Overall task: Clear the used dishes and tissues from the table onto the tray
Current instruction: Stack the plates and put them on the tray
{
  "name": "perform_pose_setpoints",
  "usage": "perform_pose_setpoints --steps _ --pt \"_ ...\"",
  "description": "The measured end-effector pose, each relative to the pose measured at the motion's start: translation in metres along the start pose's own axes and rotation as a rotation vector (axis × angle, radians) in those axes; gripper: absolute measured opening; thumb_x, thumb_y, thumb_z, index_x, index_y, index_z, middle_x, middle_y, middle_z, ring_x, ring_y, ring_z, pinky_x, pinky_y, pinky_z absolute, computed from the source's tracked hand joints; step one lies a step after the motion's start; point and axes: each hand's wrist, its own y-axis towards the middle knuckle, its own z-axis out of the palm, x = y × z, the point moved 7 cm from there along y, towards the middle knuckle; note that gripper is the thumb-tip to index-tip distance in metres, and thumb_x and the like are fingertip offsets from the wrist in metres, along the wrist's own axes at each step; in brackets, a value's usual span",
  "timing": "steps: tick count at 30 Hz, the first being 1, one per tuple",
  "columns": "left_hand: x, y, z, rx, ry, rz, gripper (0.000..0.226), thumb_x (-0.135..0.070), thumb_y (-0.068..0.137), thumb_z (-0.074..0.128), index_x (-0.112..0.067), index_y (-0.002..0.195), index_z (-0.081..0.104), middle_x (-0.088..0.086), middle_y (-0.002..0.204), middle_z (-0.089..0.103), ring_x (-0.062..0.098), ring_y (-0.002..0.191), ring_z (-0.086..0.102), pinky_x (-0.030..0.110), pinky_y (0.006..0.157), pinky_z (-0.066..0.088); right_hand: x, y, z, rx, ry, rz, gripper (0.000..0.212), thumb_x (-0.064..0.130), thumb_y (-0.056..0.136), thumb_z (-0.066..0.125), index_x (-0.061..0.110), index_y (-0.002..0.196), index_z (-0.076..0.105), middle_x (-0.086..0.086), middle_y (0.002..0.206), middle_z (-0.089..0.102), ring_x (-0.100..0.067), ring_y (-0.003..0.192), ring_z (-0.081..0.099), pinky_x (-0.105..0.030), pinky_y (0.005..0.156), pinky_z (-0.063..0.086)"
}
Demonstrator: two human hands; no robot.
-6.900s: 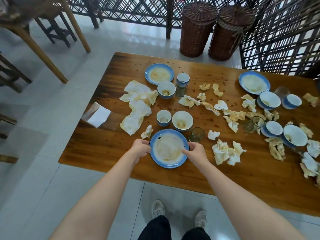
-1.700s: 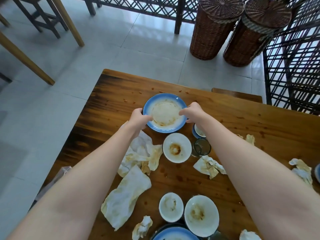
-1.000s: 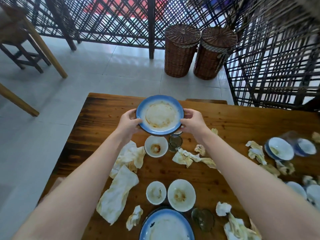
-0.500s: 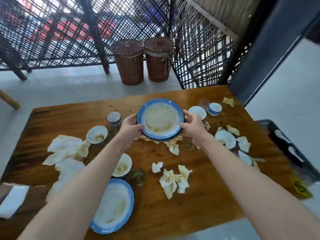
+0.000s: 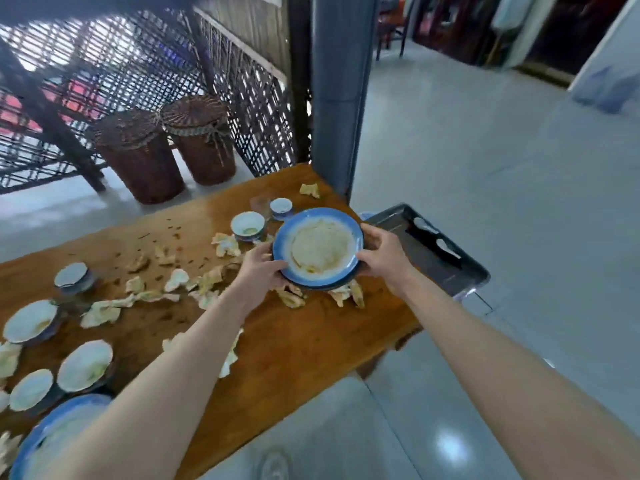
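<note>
Table (image 5: 311, 341) ends beside tray (image 5: 433, 261); left hand (image 5: 258, 271) and right hand (image 5: 381, 252) grip plate (image 5: 320, 251) between them.

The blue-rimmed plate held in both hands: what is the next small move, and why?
Probably carry the plate a little to the right and lower it onto the tray. The left hand and right hand grip its rim, it hangs above the table edge, and the tray lies just beyond.
</note>
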Motion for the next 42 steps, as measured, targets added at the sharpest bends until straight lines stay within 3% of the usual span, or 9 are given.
perform_pose_setpoints --steps 3,6,9,12,18,25,31,37,42 --pt "0.002 0.005 0.051 0.045 0.064 -0.013 0.054 0.007 0.089 0.058 -0.005 0.139 0.043 0.013 0.114 0.065 0.026 0.093 0.065 0.033 0.066 0.057 -0.011 0.001 -0.049 -0.054 0.021 -0.007 0.046 -0.004 0.081 0.068 0.013 0.123 0.059 -0.004 0.113 0.067 -0.021 0.102 0.064 -0.042 0.070 0.060" --pt "0.005 0.018 0.100 0.104 0.107 -0.017 0.053 0.009 0.089 0.056 -0.006 0.139 0.044 0.018 0.124 0.060 0.029 0.103 0.063 0.038 0.077 0.056 -0.027 0.008 -0.093 -0.118 0.038 0.023 0.039 -0.004 0.081 0.067 0.015 0.115 0.061 0.002 0.103 0.067 -0.020 0.101 0.063 -0.043 0.071 0.060" --pt "0.008 0.034 0.144 0.131 0.200 -0.010 0.052 0.008 0.088 0.058 -0.008 0.137 0.048 0.014 0.123 0.060 0.025 0.101 0.063 0.035 0.079 0.057 -0.043 0.019 -0.134 -0.171 0.004 0.044 0.045 -0.004 0.084 0.064 0.011 0.125 0.058 0.002 0.106 0.063 -0.020 0.104 0.059 -0.036 0.078 0.056" --pt "0.015 0.055 0.184 0.189 0.204 -0.021 0.052 0.008 0.089 0.057 -0.009 0.137 0.049 0.011 0.119 0.063 0.027 0.106 0.063 0.039 0.087 0.055 -0.057 0.037 -0.171 -0.222 -0.006 0.075 0.049 -0.007 0.083 0.062 0.012 0.128 0.056 0.013 0.095 0.059 -0.015 0.097 0.060 -0.025 0.070 0.054" --pt "0.013 0.106 0.256 0.273 0.177 -0.013 0.052 0.011 0.088 0.057 -0.004 0.136 0.049 0.013 0.114 0.065 0.025 0.099 0.066 0.029 0.071 0.059 -0.088 0.101 -0.235 -0.261 -0.002 0.203 0.057 -0.009 0.079 0.063 0.010 0.132 0.049 -0.007 0.106 0.062 -0.026 0.100 0.063 -0.043 0.079 0.058" --pt "-0.003 0.180 0.314 0.212 0.167 -0.083 0.062 0.009 0.086 0.061 -0.008 0.142 0.041 0.012 0.120 0.061 0.026 0.100 0.065 0.028 0.067 0.057 -0.096 0.198 -0.281 -0.234 0.030 0.273 0.060 -0.011 0.077 0.064 0.013 0.130 0.049 -0.009 0.103 0.063 -0.027 0.094 0.065 -0.032 0.064 0.059" --pt "-0.007 0.230 0.342 0.161 0.214 -0.105 0.061 0.009 0.084 0.063 -0.011 0.138 0.045 -0.005 0.097 0.059 0.013 0.084 0.062 0.018 0.053 0.053 -0.114 0.258 -0.305 -0.231 0.053 0.320 0.058 -0.014 0.075 0.062 0.013 0.125 0.051 -0.005 0.098 0.061 -0.027 0.098 0.063 -0.038 0.076 0.059" --pt "0.027 0.274 0.358 0.128 0.240 -0.223 0.067 0.010 0.082 0.067 -0.013 0.139 0.042 -0.002 0.099 0.059 0.012 0.084 0.062 0.018 0.052 0.053 -0.153 0.300 -0.317 -0.194 0.024 0.428 0.055 -0.014 0.074 0.059 0.020 0.117 0.052 -0.008 0.090 0.062 -0.019 0.079 0.062 -0.024 0.049 0.051" --pt "0.078 0.311 0.372 0.048 0.197 -0.367 0.070 0.009 0.081 0.067 -0.015 0.140 0.039 0.012 0.120 0.059 0.024 0.101 0.064 0.029 0.066 0.058 -0.205 0.340 -0.326 -0.087 -0.018 0.496 0.058 -0.016 0.072 0.056 0.015 0.121 0.052 -0.013 0.100 0.065 -0.023 0.085 0.064 -0.024 0.047 0.050"
